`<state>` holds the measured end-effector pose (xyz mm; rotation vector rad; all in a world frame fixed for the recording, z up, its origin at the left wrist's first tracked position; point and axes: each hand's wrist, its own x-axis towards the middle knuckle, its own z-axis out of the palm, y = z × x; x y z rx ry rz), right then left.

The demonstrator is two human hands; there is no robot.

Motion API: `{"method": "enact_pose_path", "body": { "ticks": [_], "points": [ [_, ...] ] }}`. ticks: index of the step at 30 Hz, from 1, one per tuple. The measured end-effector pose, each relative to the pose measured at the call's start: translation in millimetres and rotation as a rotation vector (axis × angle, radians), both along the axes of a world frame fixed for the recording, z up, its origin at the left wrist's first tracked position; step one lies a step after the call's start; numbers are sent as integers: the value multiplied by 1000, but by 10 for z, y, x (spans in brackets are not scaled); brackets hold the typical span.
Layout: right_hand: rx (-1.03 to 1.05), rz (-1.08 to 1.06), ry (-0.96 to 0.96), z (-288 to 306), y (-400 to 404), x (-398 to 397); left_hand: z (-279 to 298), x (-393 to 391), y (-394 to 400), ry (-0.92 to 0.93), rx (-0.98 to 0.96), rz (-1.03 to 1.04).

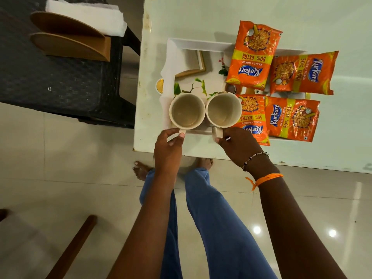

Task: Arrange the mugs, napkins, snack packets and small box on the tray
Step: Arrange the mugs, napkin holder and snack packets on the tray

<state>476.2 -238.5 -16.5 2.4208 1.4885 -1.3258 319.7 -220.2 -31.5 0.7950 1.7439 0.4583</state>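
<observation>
Two empty cream mugs stand side by side at the near left of the white tray. My left hand pinches the handle of the left mug. The right mug is held by its handle in my right hand. Several orange snack packets cover the tray's right half, some overhanging its rim. A small white box with a gold edge lies at the tray's far left. White napkins sit in a wooden holder on the dark table to the left.
The tray rests near the left corner of a white table, whose near edge is just above my feet. A dark woven table stands to the left across a narrow gap. A wooden chair part shows at lower left.
</observation>
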Motion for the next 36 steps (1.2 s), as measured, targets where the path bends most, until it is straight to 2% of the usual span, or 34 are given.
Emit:
{"method": "enact_pose_path", "body": {
  "ticks": [2, 5, 12, 19, 23, 27, 33, 36],
  "points": [
    [-57, 158, -50, 126, 62, 37, 67, 9, 50, -11, -18, 61],
    [-55, 282, -55, 359, 219, 77, 226, 9, 137, -71, -45, 170],
    [169, 339, 126, 623, 891, -257, 318, -222, 447, -142, 35, 345],
    [336, 372, 325, 516, 1633, -1122, 159, -1081, 1106, -92, 129, 440],
    [461, 352, 269, 426, 2079, -1639, 123, -1467, 1440, -98, 129, 474],
    [480, 360, 92, 287, 2453, -2082, 127, -1806, 1705, -81, 126, 463],
    [554, 266, -77, 124, 2687, -2385, 69, -2205, 2062, -24, 109, 434],
    [527, 275, -115, 43, 2713, -2434, 25, -2254, 2165, -24, 100, 438]
  ]
}}
